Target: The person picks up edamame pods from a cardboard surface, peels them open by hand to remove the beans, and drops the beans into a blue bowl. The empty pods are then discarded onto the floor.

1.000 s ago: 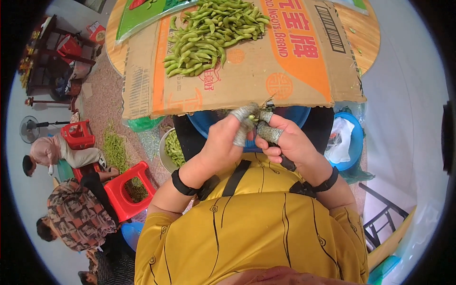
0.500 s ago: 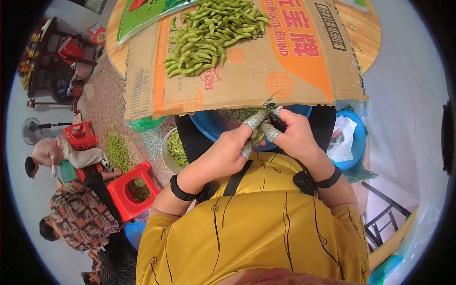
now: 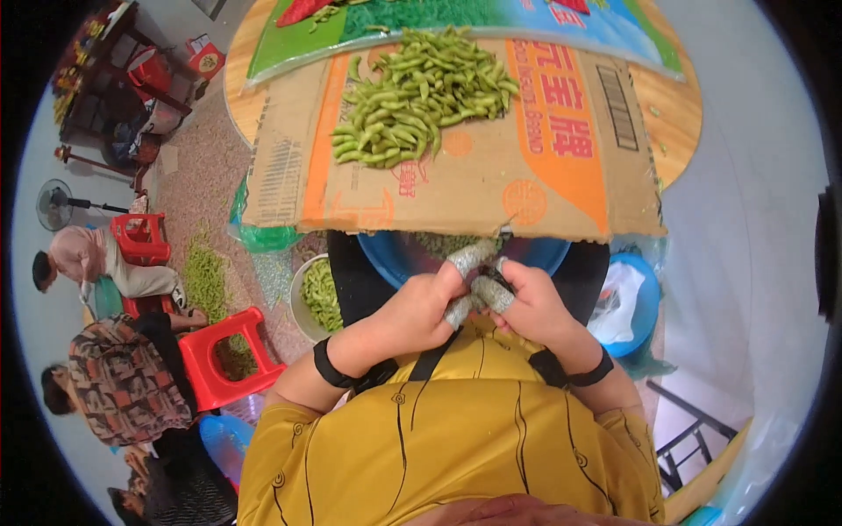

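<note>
"Left hand (image 3: 417, 309) and right hand (image 3: 544, 309) meet near the frame's centre. How are they held?"

"Fingers bent inward, thumbs close together, with grey-silver wrapping (image 3: 474, 257) round several digits. Something dark shows between them; whether either has closed tight on it, I can't tell."

"And just beyond?"

"Blue basin (image 3: 379, 260), small green beans (image 3: 438, 243) inside, partly hidden by the cardboard sheet (image 3: 474, 197)."

"Where are the soybean pods (image 3: 412, 110)?"

"Heaped at upper centre on that cardboard, which lies over the wooden table (image 3: 677, 145). More green pods (image 3: 323, 294) fill a pale bowl (image 3: 297, 309) left of centre."

"Which way do they point?"

"Every way. The heap's long axis slants from lower left to upper right; along its lower-left edge, several pods lie nearly level across the frame."

"Their look?"

"Yellow-green, slim, slightly curved, tapering at the ends, some lumpy along their length."
</note>
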The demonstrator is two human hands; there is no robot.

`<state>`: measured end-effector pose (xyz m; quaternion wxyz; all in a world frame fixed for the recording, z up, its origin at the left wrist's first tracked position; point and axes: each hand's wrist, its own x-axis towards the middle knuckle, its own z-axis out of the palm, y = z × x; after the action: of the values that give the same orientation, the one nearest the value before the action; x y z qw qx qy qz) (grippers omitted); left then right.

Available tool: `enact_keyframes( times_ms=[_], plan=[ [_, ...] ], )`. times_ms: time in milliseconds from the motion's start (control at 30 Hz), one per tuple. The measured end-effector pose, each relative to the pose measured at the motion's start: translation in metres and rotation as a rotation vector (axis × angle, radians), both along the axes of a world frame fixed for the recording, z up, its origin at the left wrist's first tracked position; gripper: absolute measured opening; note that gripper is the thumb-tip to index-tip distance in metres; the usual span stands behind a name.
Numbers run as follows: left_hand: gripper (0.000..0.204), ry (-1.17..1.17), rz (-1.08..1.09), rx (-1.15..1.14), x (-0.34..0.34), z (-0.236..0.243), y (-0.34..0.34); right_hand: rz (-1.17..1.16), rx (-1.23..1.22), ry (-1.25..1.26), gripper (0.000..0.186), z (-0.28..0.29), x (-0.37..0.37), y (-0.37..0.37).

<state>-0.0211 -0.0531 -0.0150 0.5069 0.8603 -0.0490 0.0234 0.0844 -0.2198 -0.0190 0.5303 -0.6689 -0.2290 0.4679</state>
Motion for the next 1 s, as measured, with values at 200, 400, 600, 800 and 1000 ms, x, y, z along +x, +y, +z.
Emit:
enact_keyframes(
  times_ms=[200, 400, 600, 800, 1000],
  plan=[
    [0.061, 0.166, -0.084, -0.436, 0.001, 0.016, 0.004, 0.06, 0.139, 0.428, 0.013, 0.007, 0.009, -0.002],
    [0.043, 0.183, 0.088, -0.368, -0.012, 0.003, 0.023, 0.047, 0.055, -0.653, 0.017, 0.001, 0.024, 0.007],
    [0.026, 0.208, 0.386, -0.014, -0.056, -0.015, 0.06, -0.014, -0.08, -0.934, 0.021, 0.037, 0.076, 0.034],
    [0.031, 0.217, 0.552, 0.636, -0.092, -0.016, 0.078, -0.351, -0.134, -1.149, 0.024, 0.025, 0.158, 0.101],
    [0.026, 0.053, 0.475, 0.27, -0.052, 0.009, 0.058, -0.259, -0.141, -1.173, 0.026, 0.014, 0.145, 0.108]
  ],
)
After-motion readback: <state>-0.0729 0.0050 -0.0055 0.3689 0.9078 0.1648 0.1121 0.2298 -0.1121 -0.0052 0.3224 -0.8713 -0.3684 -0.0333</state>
